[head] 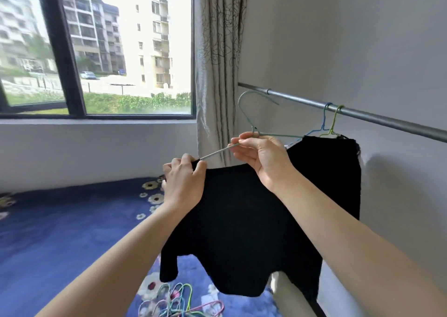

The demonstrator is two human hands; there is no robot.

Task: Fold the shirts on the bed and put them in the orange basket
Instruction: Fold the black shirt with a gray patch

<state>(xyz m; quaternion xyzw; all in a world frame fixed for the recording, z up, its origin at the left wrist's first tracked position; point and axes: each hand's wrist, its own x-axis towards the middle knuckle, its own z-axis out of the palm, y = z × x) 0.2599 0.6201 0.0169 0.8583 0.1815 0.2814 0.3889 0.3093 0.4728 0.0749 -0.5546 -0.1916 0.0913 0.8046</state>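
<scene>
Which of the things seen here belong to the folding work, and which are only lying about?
For the job: black shirt, the wire hanger inside it, left hand gripping the shirt, right hand pinching the hanger, bed.
Lying about: loose hangers on the bed, rail, second black garment hanging on it, curtain, window.
The orange basket is not in view.

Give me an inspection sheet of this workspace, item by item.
Surface: bed in a blue flowered cover.
Job's things: black shirt on a teal hanger, held up; orange basket not in view.
Clutter: loose coloured hangers piled on the bed.
Hands: left hand pinches the shirt's shoulder at the hanger's end; right hand grips the hanger below its hook.
Cables: nothing seen.
Surroundings: rail with another dark garment hung on it, curtain, window.
</scene>
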